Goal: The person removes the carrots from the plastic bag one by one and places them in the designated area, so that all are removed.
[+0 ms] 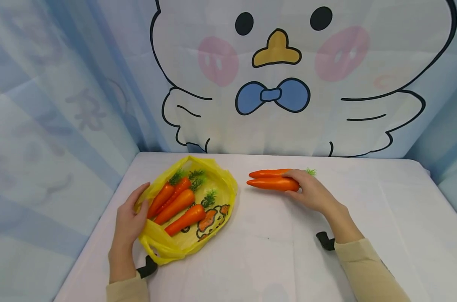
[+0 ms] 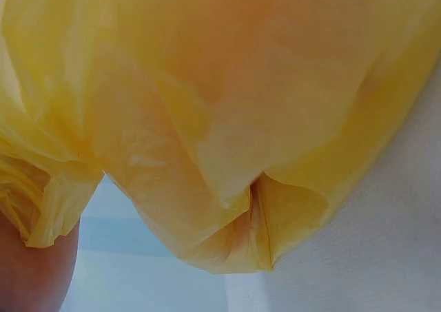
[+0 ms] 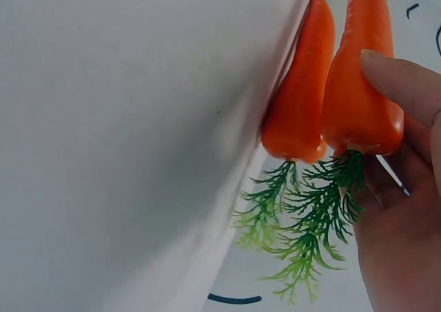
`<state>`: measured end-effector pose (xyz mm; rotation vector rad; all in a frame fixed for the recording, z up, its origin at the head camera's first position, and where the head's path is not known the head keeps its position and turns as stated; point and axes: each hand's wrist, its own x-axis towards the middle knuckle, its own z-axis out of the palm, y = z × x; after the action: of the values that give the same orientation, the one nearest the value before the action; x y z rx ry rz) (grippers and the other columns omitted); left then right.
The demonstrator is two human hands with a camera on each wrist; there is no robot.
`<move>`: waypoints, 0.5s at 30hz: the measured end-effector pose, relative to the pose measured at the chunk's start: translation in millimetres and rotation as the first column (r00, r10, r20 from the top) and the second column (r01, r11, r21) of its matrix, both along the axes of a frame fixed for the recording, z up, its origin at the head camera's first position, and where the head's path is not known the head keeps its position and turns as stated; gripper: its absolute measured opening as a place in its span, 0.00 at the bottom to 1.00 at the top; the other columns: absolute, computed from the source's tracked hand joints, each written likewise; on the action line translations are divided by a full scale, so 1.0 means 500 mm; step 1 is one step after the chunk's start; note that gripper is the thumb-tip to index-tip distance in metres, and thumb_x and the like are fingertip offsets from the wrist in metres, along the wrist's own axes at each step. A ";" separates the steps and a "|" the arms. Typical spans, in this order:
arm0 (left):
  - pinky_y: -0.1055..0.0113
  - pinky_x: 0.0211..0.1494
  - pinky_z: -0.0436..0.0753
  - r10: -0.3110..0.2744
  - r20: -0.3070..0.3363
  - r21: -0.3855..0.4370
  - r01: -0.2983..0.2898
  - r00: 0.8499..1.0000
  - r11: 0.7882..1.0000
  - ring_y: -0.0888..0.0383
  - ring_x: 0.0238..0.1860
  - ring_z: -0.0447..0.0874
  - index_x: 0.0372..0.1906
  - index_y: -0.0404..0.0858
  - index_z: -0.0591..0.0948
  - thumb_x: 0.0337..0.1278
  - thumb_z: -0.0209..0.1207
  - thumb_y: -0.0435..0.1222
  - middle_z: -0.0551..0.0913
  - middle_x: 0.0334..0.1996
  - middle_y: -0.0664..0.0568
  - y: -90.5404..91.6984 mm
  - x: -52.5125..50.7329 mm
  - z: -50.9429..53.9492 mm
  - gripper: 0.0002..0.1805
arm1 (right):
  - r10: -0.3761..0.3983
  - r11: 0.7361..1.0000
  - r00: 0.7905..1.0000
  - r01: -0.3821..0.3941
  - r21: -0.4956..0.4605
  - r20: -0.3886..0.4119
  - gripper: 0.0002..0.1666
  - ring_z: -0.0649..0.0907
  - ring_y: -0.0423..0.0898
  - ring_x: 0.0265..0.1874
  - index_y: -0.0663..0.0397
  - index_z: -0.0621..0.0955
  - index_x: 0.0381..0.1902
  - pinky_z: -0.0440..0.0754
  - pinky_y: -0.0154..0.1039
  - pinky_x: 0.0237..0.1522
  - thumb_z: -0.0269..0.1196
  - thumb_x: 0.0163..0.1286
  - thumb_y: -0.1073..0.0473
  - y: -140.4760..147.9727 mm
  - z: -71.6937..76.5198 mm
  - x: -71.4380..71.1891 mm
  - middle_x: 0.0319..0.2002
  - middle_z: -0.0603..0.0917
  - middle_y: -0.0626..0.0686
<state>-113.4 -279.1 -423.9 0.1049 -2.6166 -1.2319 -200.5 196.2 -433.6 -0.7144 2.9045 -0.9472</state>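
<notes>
A yellow plastic bag (image 1: pixel 228 184) lies spread at the left of the table with several orange carrots (image 1: pixel 179 205) on it, green tops pointing to the upper right. My left hand (image 1: pixel 130 218) grips the bag's left edge; yellow plastic (image 2: pixel 227 105) fills most of the left wrist view. Right of the bag, my right hand (image 1: pixel 311 191) pinches the nearer carrot (image 1: pixel 271 183) near its leafy end, thumb on its side in the right wrist view. A second carrot (image 3: pixel 300 91) lies alongside, its tip pointing left in the head view.
A white cloth covers the table (image 1: pixel 258 260). Behind it hangs a curtain (image 1: pixel 273 130) with a cartoon face and a blue bow, and a blue and white curtain (image 1: pixel 43 147) is at the left. Black straps (image 1: pixel 325 241) show by the wrists.
</notes>
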 end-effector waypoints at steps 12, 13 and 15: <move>0.39 0.70 0.65 -0.002 -0.011 0.013 0.002 1.000 1.000 0.40 0.71 0.65 0.73 0.41 0.71 0.76 0.48 0.34 0.71 0.70 0.42 -0.005 0.000 -0.008 0.24 | -0.017 0.998 1.000 0.016 0.055 0.016 0.29 0.76 0.60 0.55 0.60 0.77 0.64 0.72 0.60 0.62 0.69 0.65 0.66 0.000 -0.011 -0.013 0.59 0.80 0.61; 0.39 0.70 0.65 -0.002 -0.014 0.014 0.003 1.000 1.000 0.40 0.71 0.65 0.73 0.41 0.71 0.76 0.48 0.34 0.71 0.70 0.42 -0.005 0.000 -0.009 0.24 | -0.021 0.998 1.000 0.020 0.055 0.023 0.29 0.76 0.59 0.55 0.57 0.77 0.65 0.73 0.60 0.61 0.69 0.65 0.66 -0.001 -0.011 -0.015 0.59 0.80 0.60; 0.39 0.70 0.65 -0.002 -0.016 0.017 0.002 1.000 1.000 0.40 0.71 0.65 0.73 0.41 0.71 0.76 0.48 0.33 0.71 0.70 0.42 -0.006 0.000 -0.009 0.24 | -0.023 0.999 0.999 0.022 0.050 0.035 0.31 0.77 0.58 0.54 0.52 0.77 0.66 0.74 0.59 0.60 0.68 0.65 0.67 -0.004 -0.011 -0.017 0.59 0.81 0.56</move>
<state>-113.6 -281.8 -428.5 0.0949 -2.5935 -1.2502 -209.0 194.0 -439.0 -0.6564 2.8996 -0.8772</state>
